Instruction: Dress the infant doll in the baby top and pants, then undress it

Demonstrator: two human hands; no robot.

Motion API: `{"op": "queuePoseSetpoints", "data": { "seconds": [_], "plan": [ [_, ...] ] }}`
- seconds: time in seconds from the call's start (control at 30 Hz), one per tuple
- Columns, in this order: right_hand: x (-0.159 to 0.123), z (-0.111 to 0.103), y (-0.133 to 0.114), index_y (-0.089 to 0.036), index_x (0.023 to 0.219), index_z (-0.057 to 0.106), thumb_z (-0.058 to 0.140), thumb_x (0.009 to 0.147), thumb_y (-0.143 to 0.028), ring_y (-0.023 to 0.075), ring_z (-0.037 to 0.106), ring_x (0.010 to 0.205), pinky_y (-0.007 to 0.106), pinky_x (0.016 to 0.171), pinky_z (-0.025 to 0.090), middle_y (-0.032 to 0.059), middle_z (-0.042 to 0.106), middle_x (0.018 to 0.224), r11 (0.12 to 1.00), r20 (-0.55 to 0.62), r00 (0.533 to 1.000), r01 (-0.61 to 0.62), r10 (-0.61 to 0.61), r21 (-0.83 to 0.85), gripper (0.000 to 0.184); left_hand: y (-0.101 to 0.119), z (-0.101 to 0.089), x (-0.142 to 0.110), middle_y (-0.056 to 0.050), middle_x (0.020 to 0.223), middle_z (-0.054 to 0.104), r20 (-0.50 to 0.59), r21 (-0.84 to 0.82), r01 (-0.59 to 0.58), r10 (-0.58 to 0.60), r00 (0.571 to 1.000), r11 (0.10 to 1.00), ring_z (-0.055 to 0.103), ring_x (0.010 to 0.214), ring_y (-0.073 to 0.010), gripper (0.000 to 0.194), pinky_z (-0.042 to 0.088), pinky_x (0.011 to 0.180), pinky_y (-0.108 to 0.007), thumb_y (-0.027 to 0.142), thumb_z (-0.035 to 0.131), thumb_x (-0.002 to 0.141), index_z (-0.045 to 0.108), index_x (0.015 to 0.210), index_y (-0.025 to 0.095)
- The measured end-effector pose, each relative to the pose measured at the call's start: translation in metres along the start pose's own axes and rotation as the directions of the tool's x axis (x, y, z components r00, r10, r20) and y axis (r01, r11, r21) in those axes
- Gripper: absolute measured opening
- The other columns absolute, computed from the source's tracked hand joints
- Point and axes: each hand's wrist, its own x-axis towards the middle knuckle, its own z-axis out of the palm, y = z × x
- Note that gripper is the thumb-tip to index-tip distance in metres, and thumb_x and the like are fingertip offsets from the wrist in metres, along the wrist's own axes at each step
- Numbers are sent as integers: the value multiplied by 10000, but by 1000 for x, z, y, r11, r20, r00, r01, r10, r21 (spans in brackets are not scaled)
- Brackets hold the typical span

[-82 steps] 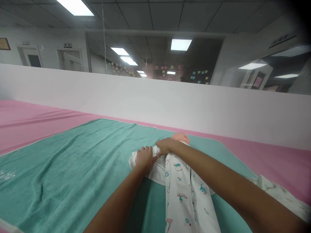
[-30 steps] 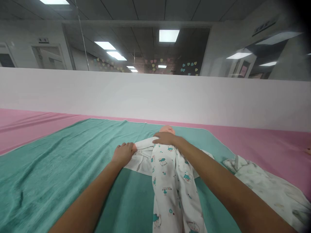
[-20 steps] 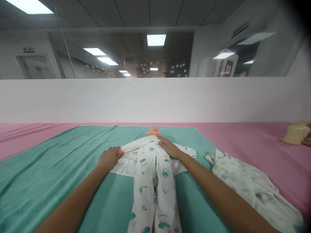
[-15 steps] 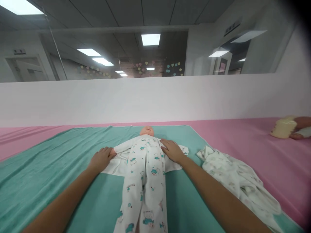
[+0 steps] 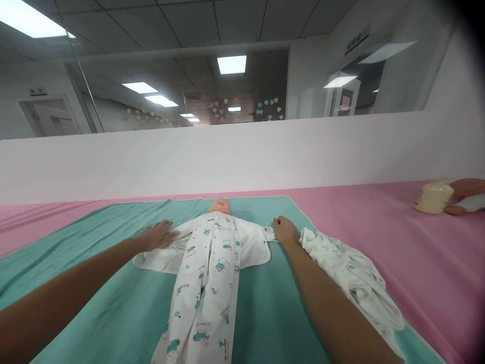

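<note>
A baby doll [image 5: 220, 206] lies on its back on a teal sheet [image 5: 273, 303], its head toward the wall. Spread over its body is a white baby garment [image 5: 217, 253] with teal and pink cartoon prints, its long lower part reaching toward me. My left hand [image 5: 157, 235] rests with fingers stretched out on the left sleeve, covering its end. At the other side, my right hand [image 5: 286, 230] is closed around the end of the right sleeve [image 5: 269, 233], whose printed cuff shows beside the fingers. The doll's hands are hidden.
A crumpled white printed cloth [image 5: 352, 273] lies right of my right forearm. On the pink cover [image 5: 364, 212] at far right stands a cream-coloured bottle [image 5: 434, 197], with part of another doll [image 5: 468, 194] next to it. A white wall [image 5: 242, 156] with windows rises behind.
My right hand has moved right from the garment's chest to the sleeve end and closed there; that sleeve now lies straighter. My left hand has flattened over the left sleeve. The view has shifted slightly.
</note>
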Motion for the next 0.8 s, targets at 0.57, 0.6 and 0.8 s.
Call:
{"op": "queuePoseSetpoints", "data": {
  "seconds": [0.57,0.6,0.8],
  "plan": [
    [-2,1,-4,-214,921,565,316,882,-490,228,611,863,289,641,393,89,652,936,996,75,995,75,-72,-42,374,227,-15,76,-191,1352,397,218,169,-359,320,922,918,403,1190,-388,983,355,933,-518,522,745,489,366,1333,191],
    [-2,2,-4,-218,904,561,335,888,-445,207,610,851,268,629,383,72,652,925,994,82,992,102,-99,-37,321,224,-17,76,-189,1381,363,249,171,-358,311,917,918,380,1212,-392,1043,350,940,-520,525,755,467,321,1359,206],
    [-2,7,-1,-178,946,528,377,888,-312,222,601,863,271,635,356,106,639,927,985,67,985,165,-161,-58,210,207,-31,71,-190,1394,348,323,233,-337,255,912,912,366,1223,-408,1082,343,945,-546,496,783,431,307,1366,235]
  ]
}}
